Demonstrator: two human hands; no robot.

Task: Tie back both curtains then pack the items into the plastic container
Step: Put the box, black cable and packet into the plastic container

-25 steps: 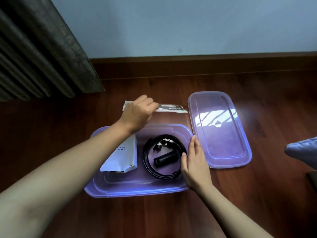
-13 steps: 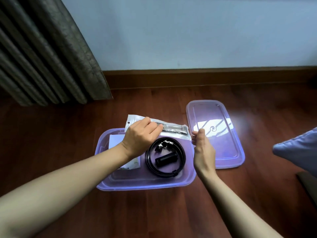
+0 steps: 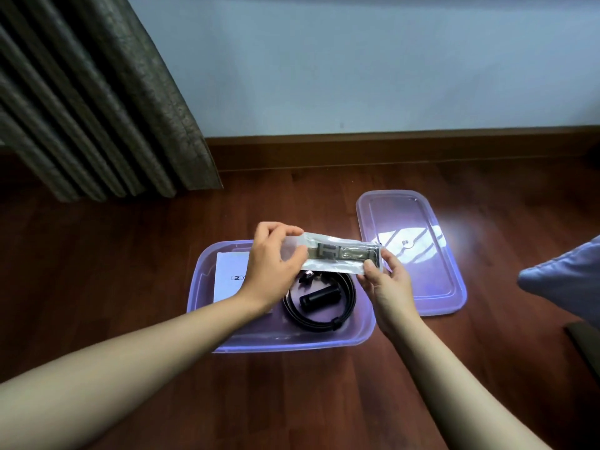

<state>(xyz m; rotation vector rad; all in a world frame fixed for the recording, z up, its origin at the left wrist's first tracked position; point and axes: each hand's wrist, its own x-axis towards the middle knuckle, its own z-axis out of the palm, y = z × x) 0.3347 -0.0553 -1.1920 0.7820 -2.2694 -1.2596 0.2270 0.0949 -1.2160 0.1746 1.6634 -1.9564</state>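
While both hands hold it over the plastic container [image 3: 207, 297], the clear packet [image 3: 337, 257] hangs roughly level, above the container's far half and clear of its floor. Left hand [image 3: 274, 261]: thumb and fingers closed on the packet's left end, pinching it; forearm crosses above the container's left side. Right hand [image 3: 388, 282]: thumb and fingertips pinch the packet's right end, palm turned toward the camera, positioned over the container's right rim. Packet contents: a flat grey-metallic strip with a darker block near its middle; cannot identify it further.

Container: translucent purple, open, sitting on the wooden floor [image 3: 130, 271]. Inside, left part: a white box [image 3: 229, 277] with small printed lettering, partly hidden by the left wrist. Inside, right part: a black strap [image 3: 324, 323] coiled into a ring, lying flat on the bottom. Within that ring: a short black cylinder [image 3: 319, 296] lying on its side. Small dark clips [image 3: 305, 277] sit at the ring's far edge, partly covered by the packet; detail too small to resolve.

Lid [image 3: 410, 251]: same purple plastic, lying flat on the floor just right of the container, nearly touching its right rim, with a bright window reflection on it.

Curtain [image 3: 97, 102]: dark, pleated, hanging beyond and left of the container, hem near the floor. Whether it is tied back cannot be told. Pale blue fabric [image 3: 565, 280] enters far right of the container.
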